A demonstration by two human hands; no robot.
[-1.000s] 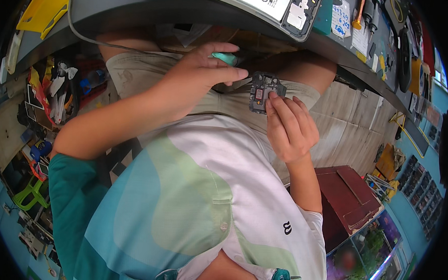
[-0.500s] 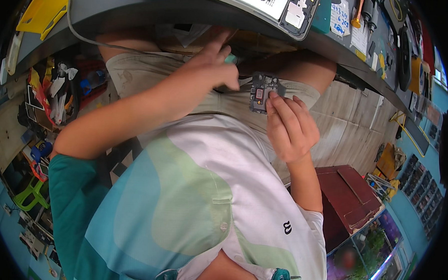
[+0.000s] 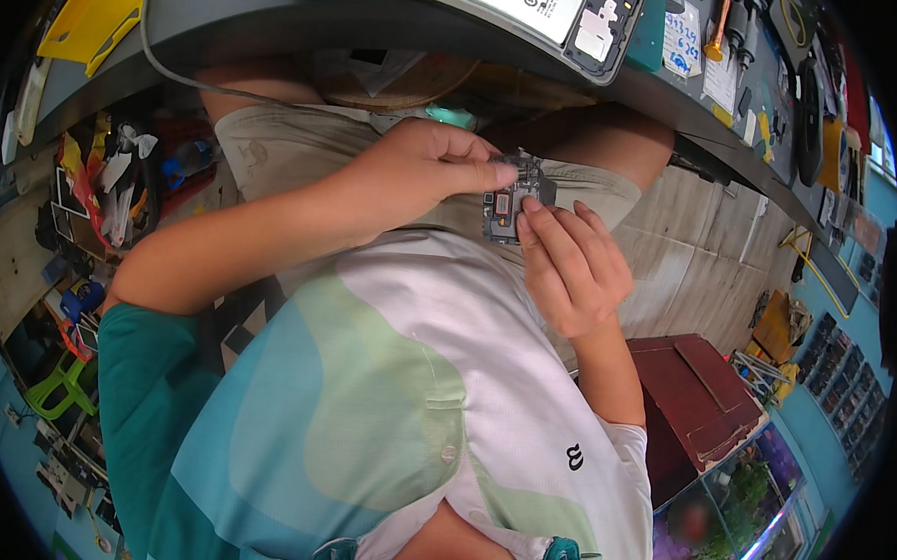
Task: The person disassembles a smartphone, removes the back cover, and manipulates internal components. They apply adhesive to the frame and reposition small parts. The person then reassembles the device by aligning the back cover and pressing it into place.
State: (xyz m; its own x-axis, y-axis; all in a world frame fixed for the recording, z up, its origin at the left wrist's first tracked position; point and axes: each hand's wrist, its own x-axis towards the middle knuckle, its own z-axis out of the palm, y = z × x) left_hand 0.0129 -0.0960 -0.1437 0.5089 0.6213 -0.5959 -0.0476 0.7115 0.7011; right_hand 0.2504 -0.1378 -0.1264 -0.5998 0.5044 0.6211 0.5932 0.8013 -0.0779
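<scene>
A small dark phone circuit board (image 3: pixel 502 204) with a pale red-rimmed part hangs above my lap. My right hand (image 3: pixel 577 266) pinches its right side between thumb and fingertips. From the left, my left hand (image 3: pixel 443 168) reaches across with its thumb and fingers closed at the board's upper edge. Its fingertips partly cover that edge, and whether they grip the board firmly is hard to see. On the bench ahead lies an opened device (image 3: pixel 540 19) with a white battery and bare dark inner frame.
The grey bench edge (image 3: pixel 278 47) curves across ahead, with a yellow plastic holder (image 3: pixel 93 19) at left. Screwdrivers (image 3: pixel 720 30) and handwritten paper labels (image 3: pixel 682 40) lie at right. A cable (image 3: pixel 162 75) hangs over the edge. A dark red box (image 3: pixel 693 406) stands at my right.
My left hand has come down and right from beneath the bench onto the board's upper edge. My right hand and the board have shifted slightly left and toward me.
</scene>
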